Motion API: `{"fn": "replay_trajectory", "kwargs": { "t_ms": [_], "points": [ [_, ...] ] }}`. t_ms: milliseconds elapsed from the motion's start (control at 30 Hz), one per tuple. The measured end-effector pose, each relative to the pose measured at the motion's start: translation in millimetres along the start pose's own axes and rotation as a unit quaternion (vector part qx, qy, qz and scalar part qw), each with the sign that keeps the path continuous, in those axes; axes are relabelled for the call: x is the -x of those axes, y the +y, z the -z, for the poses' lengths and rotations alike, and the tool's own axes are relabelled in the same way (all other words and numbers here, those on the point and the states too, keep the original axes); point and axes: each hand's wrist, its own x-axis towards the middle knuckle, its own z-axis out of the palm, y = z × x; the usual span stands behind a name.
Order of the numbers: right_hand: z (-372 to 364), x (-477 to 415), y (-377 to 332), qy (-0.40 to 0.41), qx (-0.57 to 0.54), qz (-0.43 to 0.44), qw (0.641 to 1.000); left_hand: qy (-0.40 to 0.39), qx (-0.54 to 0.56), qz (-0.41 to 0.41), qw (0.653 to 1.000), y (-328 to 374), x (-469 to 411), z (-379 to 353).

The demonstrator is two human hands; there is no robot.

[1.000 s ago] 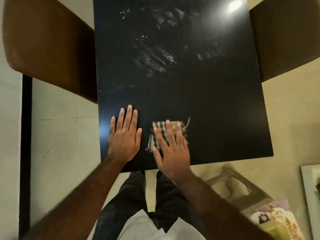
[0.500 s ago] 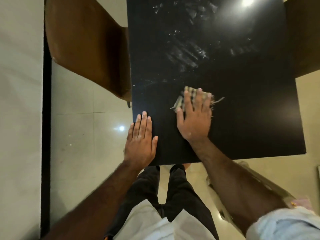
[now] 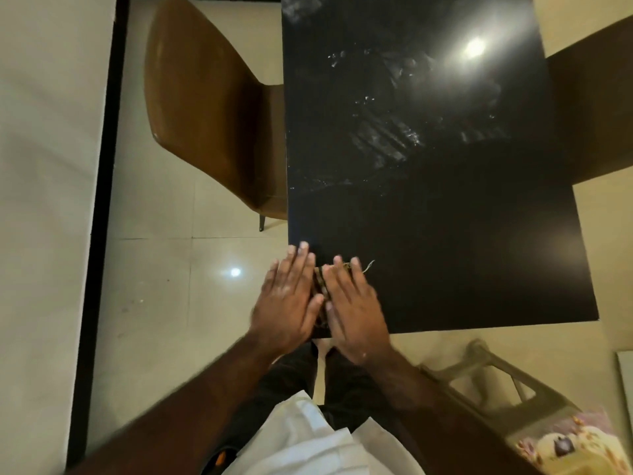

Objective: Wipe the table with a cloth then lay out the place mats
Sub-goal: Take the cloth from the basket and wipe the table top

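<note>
A glossy black table (image 3: 445, 234) fills the upper right, with smeared wet streaks across its middle. My right hand (image 3: 354, 310) lies flat on a small checked cloth (image 3: 321, 282) at the table's near left corner; only a strip of the cloth and some frayed threads show. My left hand (image 3: 286, 303) rests flat beside it, fingers together, at the table's left edge, touching the cloth's side. No place mats are in view.
A brown chair (image 3: 209, 108) stands pushed against the table's left side, and another brown chair (image 3: 596, 101) is at the right. A beige plastic stool (image 3: 486, 382) and a floral cushion (image 3: 565, 443) sit on the tiled floor at the lower right.
My right hand has pulled the cloth back from mid-table toward the near left corner, ending beside my left hand. The left hand stayed at the table's edge.
</note>
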Motion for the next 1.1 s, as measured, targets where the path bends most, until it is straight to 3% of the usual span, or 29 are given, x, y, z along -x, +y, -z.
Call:
{"fn": "replay_trajectory", "kwargs": {
  "t_ms": [167,400,500,600,767,900,1100],
  "points": [
    [26,-30,53,0.094,0.028,-0.093,0.991,-0.045,-0.035,-0.052,0.997,44,-3,-32],
    [33,-55,94,0.119,0.067,-0.191,0.972,0.016,-0.07,0.068,0.995,-3,-82,3],
    [29,-53,95,0.148,0.066,-0.19,0.968,0.048,-0.094,0.072,0.992,-10,-128,16],
    [30,-51,98,0.209,0.019,-0.229,0.95,0.039,-0.097,0.026,0.994,20,-163,18],
    [42,-58,121,0.299,-0.107,-0.337,0.886,-0.007,-0.095,-0.148,0.984,111,-164,-11],
    [64,-66,162,0.251,-0.083,-0.357,0.896,0.0,-0.105,-0.178,0.978,140,-197,-12],
    [68,-65,183,0.18,0.024,-0.334,0.925,0.044,-0.083,-0.051,0.994,110,-284,25]
  ]
}}
